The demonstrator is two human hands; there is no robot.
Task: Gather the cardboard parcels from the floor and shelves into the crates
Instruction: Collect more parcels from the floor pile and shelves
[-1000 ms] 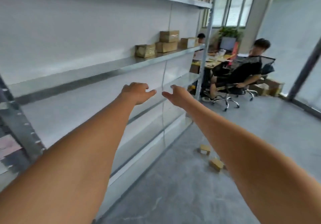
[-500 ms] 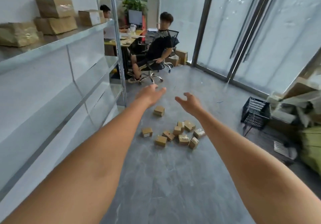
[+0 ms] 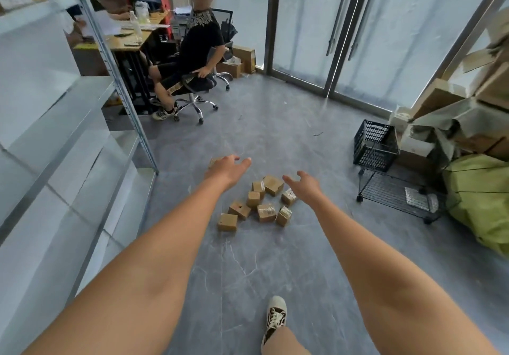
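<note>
Left hand and right hand, spread and empty, overhang small brown cardboard parcels; the black plastic crate (two o'clock) sits well apart, risking spills.

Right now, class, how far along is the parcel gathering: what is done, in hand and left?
Done: nothing shows; the black plastic crate looks empty. In hand: nothing, the left hand and right hand reach out open. Left: the cluster of small brown cardboard parcels on the grey floor.
</note>
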